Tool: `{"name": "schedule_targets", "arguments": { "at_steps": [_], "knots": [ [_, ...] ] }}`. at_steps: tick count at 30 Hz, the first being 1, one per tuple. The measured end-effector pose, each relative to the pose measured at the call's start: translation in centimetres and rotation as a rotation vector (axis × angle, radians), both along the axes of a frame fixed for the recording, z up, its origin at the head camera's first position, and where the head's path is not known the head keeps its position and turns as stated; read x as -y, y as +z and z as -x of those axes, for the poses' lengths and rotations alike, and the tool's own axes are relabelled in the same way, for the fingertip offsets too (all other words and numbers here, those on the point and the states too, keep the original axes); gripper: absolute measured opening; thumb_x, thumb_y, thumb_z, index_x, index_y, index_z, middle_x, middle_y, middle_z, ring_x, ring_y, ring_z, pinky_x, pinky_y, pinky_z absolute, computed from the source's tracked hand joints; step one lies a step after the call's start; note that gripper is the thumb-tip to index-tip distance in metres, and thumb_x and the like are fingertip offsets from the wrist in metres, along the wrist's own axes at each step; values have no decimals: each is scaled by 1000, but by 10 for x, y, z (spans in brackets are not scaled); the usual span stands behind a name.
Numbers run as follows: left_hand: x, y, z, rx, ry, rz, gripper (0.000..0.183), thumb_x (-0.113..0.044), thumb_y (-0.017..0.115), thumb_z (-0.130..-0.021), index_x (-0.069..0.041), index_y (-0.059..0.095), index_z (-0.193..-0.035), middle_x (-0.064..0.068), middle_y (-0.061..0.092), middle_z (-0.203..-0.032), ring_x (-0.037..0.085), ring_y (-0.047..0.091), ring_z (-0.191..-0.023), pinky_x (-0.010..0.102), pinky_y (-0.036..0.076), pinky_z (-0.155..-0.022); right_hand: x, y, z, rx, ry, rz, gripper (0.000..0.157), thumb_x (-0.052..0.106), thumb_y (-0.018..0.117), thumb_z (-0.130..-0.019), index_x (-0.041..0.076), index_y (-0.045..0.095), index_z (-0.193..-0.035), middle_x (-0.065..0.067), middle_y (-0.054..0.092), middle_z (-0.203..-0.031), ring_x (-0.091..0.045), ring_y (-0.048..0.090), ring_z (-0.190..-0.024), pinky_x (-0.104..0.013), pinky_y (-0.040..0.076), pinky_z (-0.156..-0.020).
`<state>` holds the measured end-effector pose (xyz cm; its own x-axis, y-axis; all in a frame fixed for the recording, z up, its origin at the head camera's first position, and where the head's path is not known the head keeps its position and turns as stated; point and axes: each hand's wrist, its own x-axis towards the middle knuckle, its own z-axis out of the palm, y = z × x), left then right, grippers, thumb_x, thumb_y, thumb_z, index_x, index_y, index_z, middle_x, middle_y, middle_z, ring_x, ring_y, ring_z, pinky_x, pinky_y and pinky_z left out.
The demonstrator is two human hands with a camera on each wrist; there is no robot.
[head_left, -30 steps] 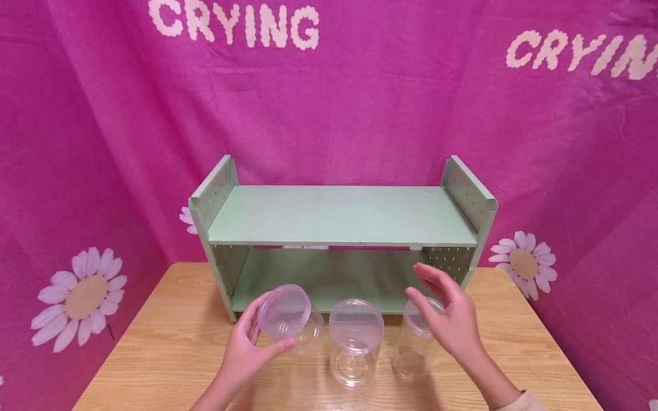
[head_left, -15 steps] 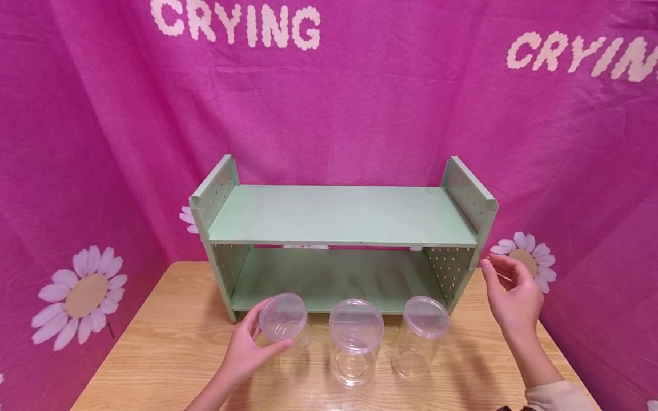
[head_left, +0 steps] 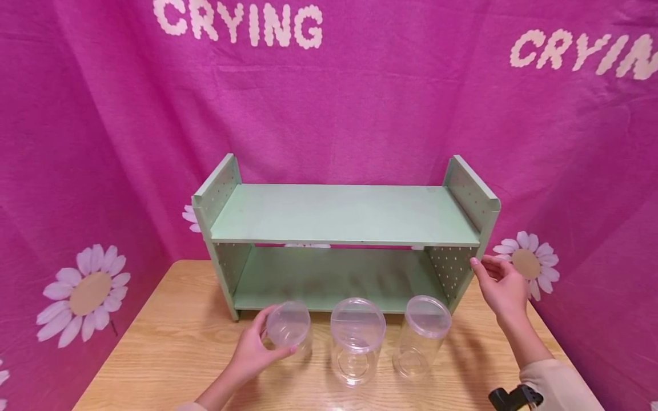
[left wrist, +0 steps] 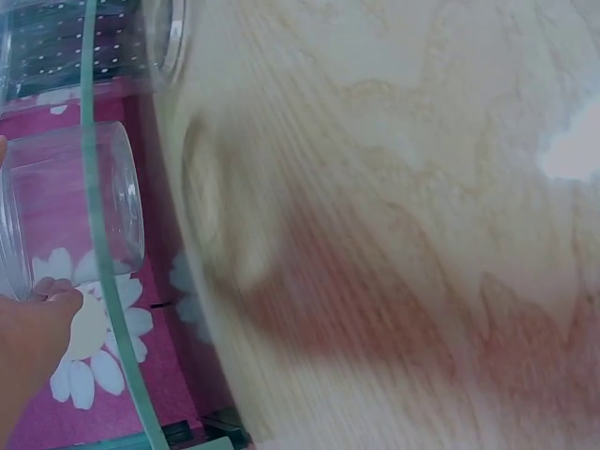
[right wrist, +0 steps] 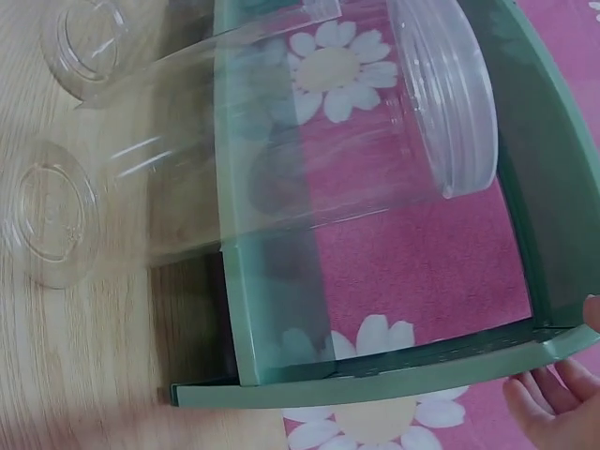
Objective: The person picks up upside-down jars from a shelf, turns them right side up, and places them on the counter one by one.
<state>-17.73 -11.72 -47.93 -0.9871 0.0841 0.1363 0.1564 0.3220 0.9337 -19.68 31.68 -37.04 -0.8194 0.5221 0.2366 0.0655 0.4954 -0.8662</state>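
My left hand [head_left: 253,349] grips a clear, lidded plastic jar [head_left: 289,325], the leftmost of three. In the left wrist view, the base of this jar [left wrist: 124,197] appears a little off the wooden table. A middle jar [head_left: 356,357] and a right jar [head_left: 417,348], both clear and lidded, stand upright before the green two-tier shelf [head_left: 349,214]. At the shelf's right side, my right hand [head_left: 504,288] pinches the front edge of the side panel [right wrist: 441,370], thumb on one side and fingers on the other in the right wrist view.
The shelf stands on a wooden table [head_left: 169,342], its lower board [head_left: 334,277] just behind the jars. A pink cloth [head_left: 360,103] with daisies and lettering hangs behind and on both sides. A black device [head_left: 516,398] sits at my right wrist.
My left hand has lowered the left jar, which tilted before and is now more upright. My right hand has left the right jar and moved right to the shelf's side panel.
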Motion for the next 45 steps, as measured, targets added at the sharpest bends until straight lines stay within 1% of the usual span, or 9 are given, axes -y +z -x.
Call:
{"name": "schedule_targets", "arguments": {
  "at_steps": [6, 9, 13, 20, 28, 35, 39, 42, 45],
  "knots": [
    [-2, -7, -3, 5, -23, 19, 84, -10, 90, -58, -9, 50, -132, 10, 61, -127, 28, 55, -123, 47, 41, -111, -3, -1, 2, 45, -13, -25, 43, 30, 63, -90, -4, 63, -116, 27, 55, -72, 24, 44, -63, 0, 41, -59],
    [-2, -10, -5, 11, -26, 24, 83, -10, 91, -58, -10, 51, -130, 9, 62, -126, 28, 57, -122, 45, 44, -109, -3, -1, 2, 41, -3, -20, 44, 29, 64, -90, -6, 63, -116, 27, 56, -71, 24, 45, -61, 0, 42, -59],
    [-2, -14, -7, 23, -37, 49, 83, -11, 91, -57, -9, 52, -130, 9, 63, -124, 27, 58, -119, 39, 48, -106, -3, 0, 3, 45, 4, 2, 46, 30, 64, -90, -6, 62, -119, 36, 46, -66, 25, 46, -61, 0, 42, -60],
    [-2, -20, -8, 28, -74, 90, 86, -9, 91, -55, -6, 50, -130, 11, 63, -125, 29, 58, -120, 27, 49, -104, -3, -2, 4, 45, -11, -28, 44, 31, 63, -90, -5, 64, -116, 29, 56, -71, 25, 46, -60, -1, 42, -58],
    [2, -22, -12, 40, -97, 107, 85, -13, 91, -57, -6, 49, -131, 13, 62, -127, 30, 57, -122, 33, 48, -107, -1, -4, 5, 31, -25, -51, 42, 30, 65, -89, -4, 66, -114, 28, 57, -72, 24, 44, -62, -2, 41, -57],
    [8, -23, -15, 72, -138, 69, 85, -13, 90, -61, -5, 47, -134, 14, 60, -130, 30, 55, -123, 23, 48, -104, 0, -4, 5, 22, -15, -34, 42, 28, 65, -89, -5, 66, -114, 33, 51, -69, 25, 44, -62, -1, 41, -58],
    [11, -22, -14, 68, -160, 97, 92, -15, 89, -62, -1, 41, -139, 17, 56, -134, 35, 53, -127, 36, 46, -108, 0, -4, 7, 36, -14, -48, 42, 29, 64, -89, -4, 65, -115, 23, 61, -74, 24, 44, -62, -1, 41, -59],
    [15, -19, -14, 61, -152, 139, 97, -19, 89, -63, 0, 37, -143, 21, 52, -139, 39, 48, -131, 49, 43, -109, -1, -3, 7, 66, 10, -70, 44, 31, 63, -90, -4, 64, -117, -1, 73, -86, 24, 44, -62, -2, 42, -59],
    [23, -10, -12, 7, -116, 190, 94, -22, 87, -67, -1, 37, -144, 22, 48, -144, 41, 45, -133, 55, 41, -108, -3, -2, 1, 84, 51, -110, 45, 32, 61, -92, -3, 61, -121, -21, 68, -112, 27, 40, -66, 0, 40, -60]
  ]
}}
